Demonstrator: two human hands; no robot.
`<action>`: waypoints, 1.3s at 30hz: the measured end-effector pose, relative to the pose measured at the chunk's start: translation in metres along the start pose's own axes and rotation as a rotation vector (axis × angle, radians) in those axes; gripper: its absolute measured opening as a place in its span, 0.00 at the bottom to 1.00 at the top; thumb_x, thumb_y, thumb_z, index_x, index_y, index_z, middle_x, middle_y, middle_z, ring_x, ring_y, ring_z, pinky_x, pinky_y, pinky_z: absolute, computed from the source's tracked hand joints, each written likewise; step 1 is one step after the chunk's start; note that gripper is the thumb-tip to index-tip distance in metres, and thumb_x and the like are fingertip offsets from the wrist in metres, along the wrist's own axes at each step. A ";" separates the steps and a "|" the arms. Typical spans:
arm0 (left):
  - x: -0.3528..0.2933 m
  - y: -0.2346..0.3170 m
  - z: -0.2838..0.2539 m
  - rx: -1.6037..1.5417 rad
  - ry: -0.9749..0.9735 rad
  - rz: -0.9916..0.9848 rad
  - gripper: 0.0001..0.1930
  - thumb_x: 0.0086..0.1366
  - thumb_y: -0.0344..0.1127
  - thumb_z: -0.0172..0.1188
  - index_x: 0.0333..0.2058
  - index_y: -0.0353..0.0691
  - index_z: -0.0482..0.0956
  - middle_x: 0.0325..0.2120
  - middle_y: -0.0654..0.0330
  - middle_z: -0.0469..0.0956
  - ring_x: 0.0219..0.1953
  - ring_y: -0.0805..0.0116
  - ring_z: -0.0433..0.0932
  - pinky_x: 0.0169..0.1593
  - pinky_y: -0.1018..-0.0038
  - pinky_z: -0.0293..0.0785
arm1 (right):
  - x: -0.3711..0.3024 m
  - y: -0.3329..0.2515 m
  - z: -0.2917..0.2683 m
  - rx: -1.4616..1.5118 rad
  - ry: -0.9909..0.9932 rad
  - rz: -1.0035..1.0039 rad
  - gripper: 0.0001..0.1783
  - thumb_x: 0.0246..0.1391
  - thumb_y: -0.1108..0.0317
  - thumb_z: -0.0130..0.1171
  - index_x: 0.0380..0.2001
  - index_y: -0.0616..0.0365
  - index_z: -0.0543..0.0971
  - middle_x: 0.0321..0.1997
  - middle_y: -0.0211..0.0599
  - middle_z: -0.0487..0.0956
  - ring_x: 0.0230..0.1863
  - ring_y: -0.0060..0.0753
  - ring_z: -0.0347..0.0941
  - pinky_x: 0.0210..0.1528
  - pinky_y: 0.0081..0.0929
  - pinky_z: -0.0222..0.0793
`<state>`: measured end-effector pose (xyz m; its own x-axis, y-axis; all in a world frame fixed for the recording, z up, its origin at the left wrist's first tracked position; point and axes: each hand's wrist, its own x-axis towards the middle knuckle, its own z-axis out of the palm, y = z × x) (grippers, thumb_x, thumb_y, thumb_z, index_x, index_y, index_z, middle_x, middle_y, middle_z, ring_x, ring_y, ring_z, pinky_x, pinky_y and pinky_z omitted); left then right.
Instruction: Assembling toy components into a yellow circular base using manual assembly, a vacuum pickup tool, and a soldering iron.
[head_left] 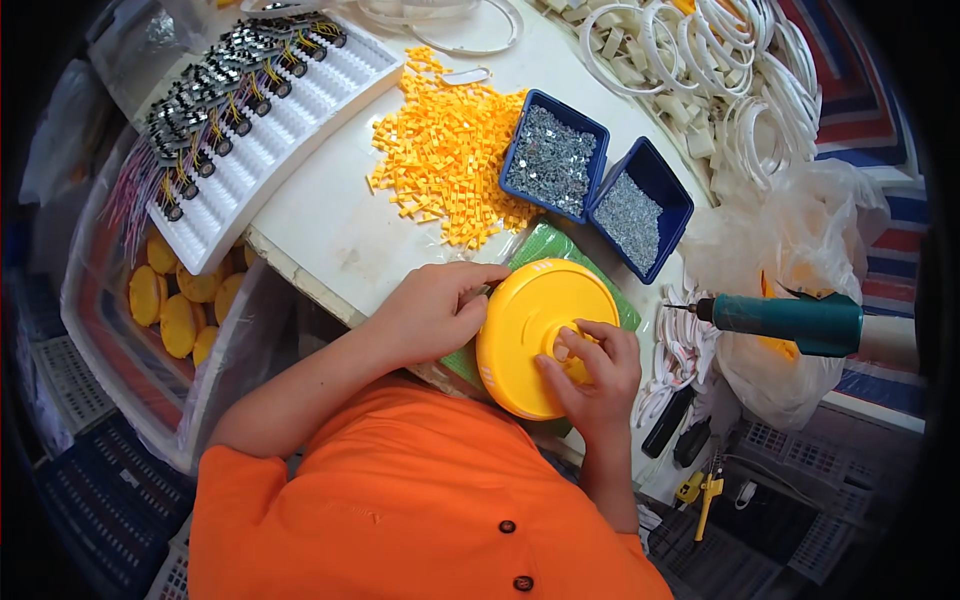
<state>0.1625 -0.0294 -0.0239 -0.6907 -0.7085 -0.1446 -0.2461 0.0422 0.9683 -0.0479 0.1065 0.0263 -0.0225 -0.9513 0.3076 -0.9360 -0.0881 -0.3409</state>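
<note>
A round yellow plastic housing (pixel 530 345) with a raised hub rests tilted on a green mat (pixel 550 243) at the table's near edge. Against its left rim lies my left hand (pixel 432 312), index finger and thumb closed on the edge. My right hand (pixel 598 375) is over the right half, its fingers closed around the central hub; whether a small part is between them is hidden. Just beyond sit two blue bins, one of silvery screws (pixel 552 160), the other of smaller metal pieces (pixel 630 220). A heap of small yellow plastic pieces (pixel 440 150) spreads to the left of them.
A green power screwdriver (pixel 790 322) points in from the right, above bundled white cords (pixel 680 350). White rings (pixel 700 50) pile up at the far right. At left are a white foam tray (pixel 290 110) of wired circuit boards and a lined crate (pixel 130 370) of yellow round parts.
</note>
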 end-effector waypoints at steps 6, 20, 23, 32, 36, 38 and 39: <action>0.001 -0.003 0.003 0.016 0.025 0.022 0.21 0.64 0.27 0.53 0.56 0.35 0.80 0.30 0.54 0.83 0.28 0.74 0.78 0.36 0.75 0.76 | 0.003 0.003 -0.004 0.014 -0.040 -0.035 0.20 0.40 0.64 0.79 0.38 0.55 0.86 0.43 0.40 0.80 0.40 0.41 0.76 0.38 0.32 0.76; -0.008 0.023 0.055 -0.231 0.074 0.037 0.27 0.70 0.39 0.61 0.59 0.34 0.58 0.48 0.38 0.76 0.50 0.41 0.80 0.53 0.56 0.76 | -0.048 0.020 0.016 -0.001 0.254 -0.068 0.22 0.50 0.62 0.70 0.48 0.59 0.80 0.54 0.47 0.74 0.48 0.43 0.74 0.50 0.35 0.73; -0.014 0.019 0.061 -0.246 0.083 0.117 0.27 0.69 0.36 0.62 0.59 0.34 0.59 0.48 0.41 0.76 0.50 0.46 0.81 0.54 0.60 0.77 | -0.043 0.025 0.021 0.015 0.485 0.107 0.27 0.59 0.53 0.62 0.53 0.63 0.78 0.60 0.49 0.72 0.55 0.41 0.73 0.57 0.33 0.70; -0.030 0.019 0.035 -0.386 -0.063 0.272 0.30 0.64 0.26 0.64 0.63 0.36 0.63 0.55 0.51 0.73 0.58 0.66 0.74 0.60 0.70 0.71 | -0.044 0.025 -0.005 0.998 0.288 0.491 0.31 0.62 0.45 0.64 0.50 0.67 0.81 0.45 0.39 0.84 0.45 0.28 0.80 0.49 0.26 0.75; -0.019 0.036 0.023 -0.153 -0.084 0.231 0.30 0.63 0.32 0.67 0.62 0.35 0.69 0.52 0.51 0.78 0.54 0.66 0.77 0.59 0.70 0.73 | -0.038 0.011 -0.015 0.879 0.250 0.496 0.42 0.57 0.32 0.63 0.48 0.68 0.81 0.43 0.40 0.84 0.44 0.27 0.80 0.48 0.27 0.76; -0.014 0.041 0.021 -0.161 -0.100 0.239 0.28 0.63 0.37 0.69 0.60 0.34 0.74 0.49 0.51 0.81 0.51 0.64 0.79 0.57 0.68 0.74 | -0.038 0.017 -0.020 0.879 0.247 0.487 0.43 0.56 0.31 0.64 0.48 0.69 0.81 0.40 0.40 0.84 0.43 0.28 0.81 0.47 0.29 0.76; -0.005 0.044 0.017 -0.153 -0.111 0.233 0.28 0.63 0.37 0.69 0.60 0.34 0.74 0.49 0.51 0.81 0.51 0.64 0.79 0.57 0.68 0.74 | -0.036 0.024 -0.024 0.833 0.270 0.436 0.44 0.55 0.30 0.64 0.49 0.68 0.81 0.42 0.40 0.84 0.44 0.28 0.80 0.48 0.29 0.76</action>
<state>0.1437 -0.0116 0.0164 -0.7885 -0.6108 0.0721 0.0272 0.0824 0.9962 -0.0776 0.1460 0.0287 -0.4842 -0.8595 0.1634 -0.2806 -0.0243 -0.9595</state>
